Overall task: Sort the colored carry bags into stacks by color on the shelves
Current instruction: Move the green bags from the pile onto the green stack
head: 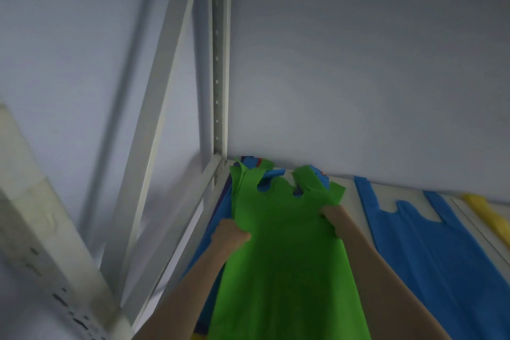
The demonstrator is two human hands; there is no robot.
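Both hands, left (230, 234) and right (335, 219), pinch the green bag (284, 257) by its side edges, their grip keeping it spread flat over the mixed pile (220, 207) in the shelf (349, 201) corner, probably for lifting clear.

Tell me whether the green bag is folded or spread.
Spread flat: the green bag lies full length, handles fanned out, both hands gripping its edges.

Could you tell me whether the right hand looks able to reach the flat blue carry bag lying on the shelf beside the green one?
Probably yes, once freed: the right hand grips the green carry bag, and the flat blue carry bag lies just beside it, nothing between.
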